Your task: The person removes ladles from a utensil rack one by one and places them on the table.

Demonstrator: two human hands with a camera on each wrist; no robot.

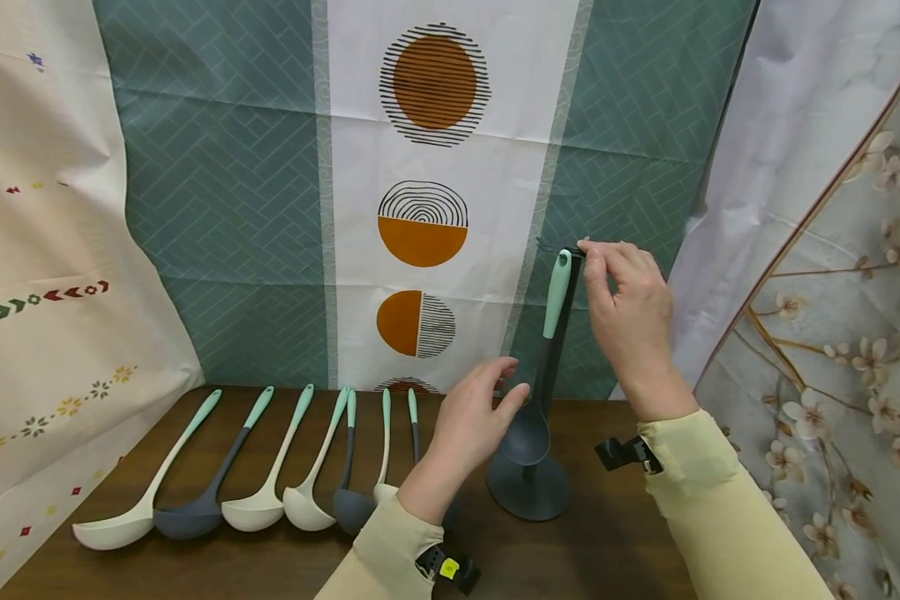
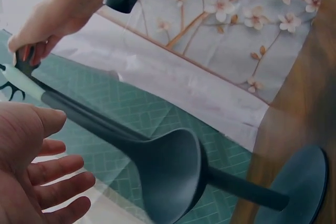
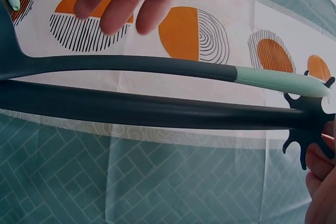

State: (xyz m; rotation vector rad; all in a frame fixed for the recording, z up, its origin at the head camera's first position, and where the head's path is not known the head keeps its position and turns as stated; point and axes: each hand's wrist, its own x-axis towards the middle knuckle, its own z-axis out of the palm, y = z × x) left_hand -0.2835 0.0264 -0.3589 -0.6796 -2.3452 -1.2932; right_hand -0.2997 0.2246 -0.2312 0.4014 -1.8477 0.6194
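A dark ladle with a mint handle (image 1: 558, 300) hangs upright, bowl down, from a dark utensil stand (image 1: 551, 500). In the right wrist view the handle's end meets the stand's hooked top (image 3: 310, 114), and the post runs alongside the ladle. My right hand (image 1: 630, 296) pinches the hooked top at its edge. Left of the ladle, my left hand (image 1: 474, 412) is held up with its fingers spread and relaxed, holding nothing. The left wrist view shows that hand (image 2: 37, 166) beside the ladle's shaft, with the ladle's bowl (image 2: 170, 177) beyond its fingertips.
On the brown table (image 1: 607, 533), several cream and dark ladles with mint handles lie in a row to the left, including a cream ladle (image 1: 123, 525) at the far end. My left forearm partly covers the nearest ones. Patterned cloths (image 1: 217, 208) hang behind and on both sides.
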